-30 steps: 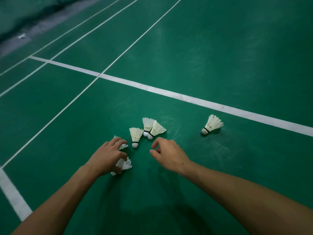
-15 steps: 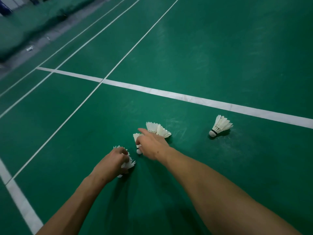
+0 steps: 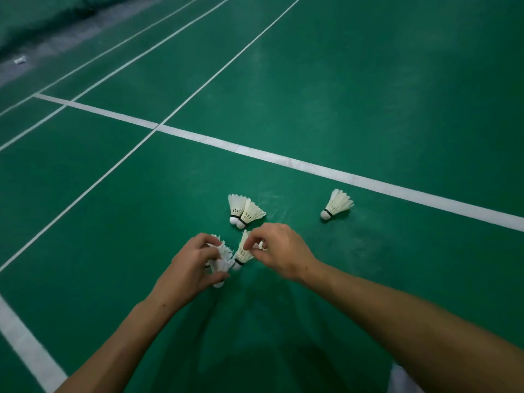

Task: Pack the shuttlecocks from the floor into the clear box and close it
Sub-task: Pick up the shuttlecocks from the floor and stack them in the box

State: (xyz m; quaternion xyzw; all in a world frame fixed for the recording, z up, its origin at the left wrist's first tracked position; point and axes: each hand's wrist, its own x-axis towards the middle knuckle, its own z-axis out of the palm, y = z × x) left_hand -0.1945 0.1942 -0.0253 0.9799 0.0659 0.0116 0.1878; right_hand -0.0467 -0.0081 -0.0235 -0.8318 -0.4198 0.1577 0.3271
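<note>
Fingers of the left hand [image 3: 188,268] curl round gathered shuttlecocks [image 3: 222,258]; the right hand [image 3: 279,249] pinches another [image 3: 243,252] beside them. A pair [image 3: 245,212] and one more [image 3: 337,205] lie on the floor [image 3: 368,95]. No box is visible, so packing looks barely begun.

Left hand [image 3: 189,268] and right hand [image 3: 280,251] each in a curled grip.
</note>
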